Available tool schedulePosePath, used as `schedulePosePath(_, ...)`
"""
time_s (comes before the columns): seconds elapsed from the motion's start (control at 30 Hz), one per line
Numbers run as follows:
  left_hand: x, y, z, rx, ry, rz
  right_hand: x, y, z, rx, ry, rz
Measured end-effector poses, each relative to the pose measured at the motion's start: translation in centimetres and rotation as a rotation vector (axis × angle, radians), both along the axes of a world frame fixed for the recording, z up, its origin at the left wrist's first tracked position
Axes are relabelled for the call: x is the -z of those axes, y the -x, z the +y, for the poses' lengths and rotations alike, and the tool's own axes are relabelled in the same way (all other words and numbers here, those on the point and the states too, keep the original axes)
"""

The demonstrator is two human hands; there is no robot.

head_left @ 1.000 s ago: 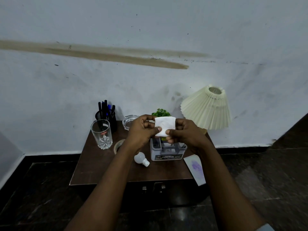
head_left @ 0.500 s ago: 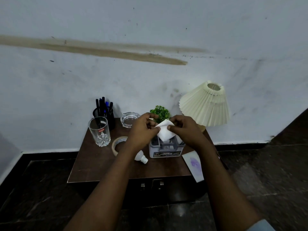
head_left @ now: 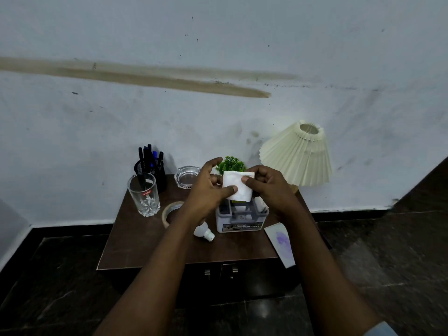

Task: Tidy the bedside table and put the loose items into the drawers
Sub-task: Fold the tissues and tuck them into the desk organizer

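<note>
I've refolded the white tissue [head_left: 237, 185] flatter; left hand [head_left: 209, 190] and right hand [head_left: 268, 186] both pinch it above the grey organiser [head_left: 241, 220], drawers unopened

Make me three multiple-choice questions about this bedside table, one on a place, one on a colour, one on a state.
1. Where is the bulb?
A. on the table, left of the grey box
B. inside the glass
C. under the lamp

2. What colour is the lampshade?
A. red
B. cream
C. black

3. What is happening to the tissue?
A. it lies flat on the table
B. it sits in the ashtray
C. both hands hold it above the box

Answers: 1 A, the bulb lies on the wood beside the box. 2 B, the pleated shade is cream. 3 C, the left hand and right hand pinch it.
</note>
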State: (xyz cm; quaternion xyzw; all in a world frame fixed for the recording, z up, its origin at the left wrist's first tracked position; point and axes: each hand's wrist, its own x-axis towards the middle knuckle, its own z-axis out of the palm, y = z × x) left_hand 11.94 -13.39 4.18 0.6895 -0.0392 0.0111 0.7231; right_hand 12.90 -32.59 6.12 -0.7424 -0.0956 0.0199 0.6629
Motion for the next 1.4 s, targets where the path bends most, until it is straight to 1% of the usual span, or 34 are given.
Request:
schedulePosePath(0.1,-0.1,-0.4,0.4,-0.046,-0.011,-0.044,0.3,-0.4,-0.7,0.014,0.062,0.017)
schedulePosePath(0.13,-0.1,-0.4,0.6,-0.053,-0.041,-0.067,0.3,-0.4,-0.9,0.004,0.098,0.012)
schedulePosePath(0.2,-0.1,-0.3,0.8,-0.051,-0.166,-0.116,0.3,-0.3,-1.0,-0.011,0.184,-0.019)
schedulePosePath(0.27,0.0,0.0,0.6,-0.024,-0.31,-0.163,0.2,-0.1,-0.8,-0.03,0.309,-0.082)
schedulePosePath(0.37,0.3,0.2,-0.1,-0.023,-0.463,-0.256,0.4,-0.2,-0.5,-0.035,0.572,-0.168)
schedulePosePath(0.4,0.5,0.2,-0.3,-0.032,-0.482,-0.271,0.3,-0.2,-0.5,-0.024,0.637,-0.179)
schedulePosePath(0.47,1.0,0.2,-0.6,-0.014,-0.446,-0.239,0.4,-0.2,-0.6,0.014,0.711,-0.193)
schedulePosePath(0.53,1.4,0.2,-0.7,0.015,-0.464,-0.174,0.4,-0.1,-0.8,0.057,0.752,-0.219)
schedulePosePath(0.63,2.1,0.1,-0.8,-0.016,-0.589,-0.143,0.5,-0.1,-0.7,0.062,0.766,-0.246)
schedulePosePath(0.7,2.5,0.1,-1.1,-0.026,-0.588,-0.126,1.0,-0.3,-0.5,0.055,0.786,-0.264)
schedulePosePath(0.83,3.0,0.1,-1.5,-0.087,-0.691,-0.133,1.9,-0.5,-0.1,0.056,0.837,-0.279)
schedulePosePath(0.93,3.2,0.1,-1.6,-0.093,-0.767,-0.148,2.1,-0.5,-0.2,0.057,0.894,-0.29)
schedulePosePath(1.07,3.2,0.0,-2.1,-0.112,-0.902,-0.223,2.2,-0.5,-0.4,0.074,1.061,-0.277)
schedulePosePath(1.17,3.3,0.1,-2.4,-0.129,-0.94,-0.25,2.3,-0.4,-0.3,0.054,1.083,-0.227)
schedulePosePath(1.33,2.9,0.0,-2.3,-0.092,-1.015,-0.216,2.3,-0.5,0.0,0.07,1.141,-0.214)
schedulePosePath(1.4,2.9,0.1,-2.4,-0.088,-1.006,-0.211,2.3,-0.3,0.3,0.053,1.131,-0.201)
